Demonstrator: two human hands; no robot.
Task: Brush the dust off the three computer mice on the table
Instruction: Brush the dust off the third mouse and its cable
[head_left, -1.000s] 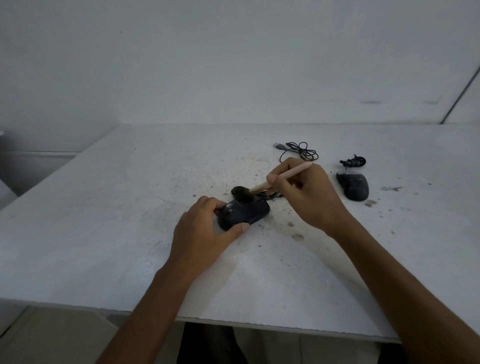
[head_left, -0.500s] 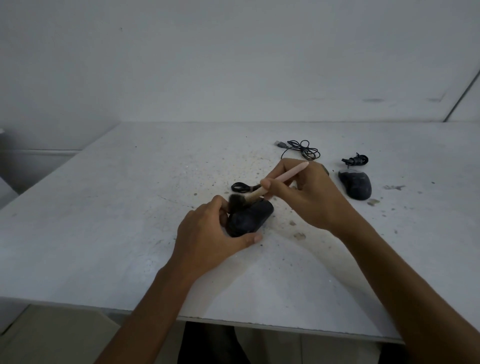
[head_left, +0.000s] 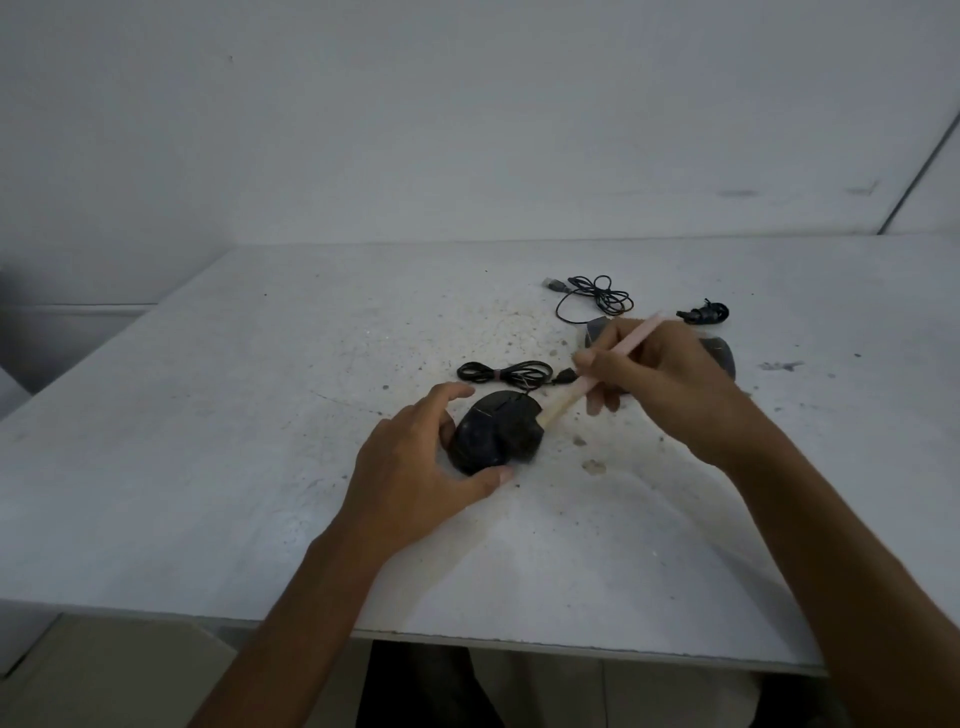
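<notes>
The black mouse (head_left: 496, 434) lies on the white table (head_left: 218, 415), near its middle and a little toward the front edge. Its long axis runs diagonally: the front end, where the cable goes out, points away from the person and to the right, and the rounded back end points toward the left hand (head_left: 415, 467). This hand is curved around the back of the mouse, with the thumb against its near side and the fingers at its far side, so it is holding the mouse loosely.

The brush (head_left: 602, 371) has a pale pink handle that goes up to the right; its dark bristles touch the right front part of the mouse. The right hand (head_left: 660, 384) is closed on the handle like on a pen.

Just behind the mouse lies its bundled cable (head_left: 504, 371). Farther behind and to the right, a loose cable (head_left: 592, 296) with a USB plug lies on the table. Two other mice are mostly hidden behind the right hand.
</notes>
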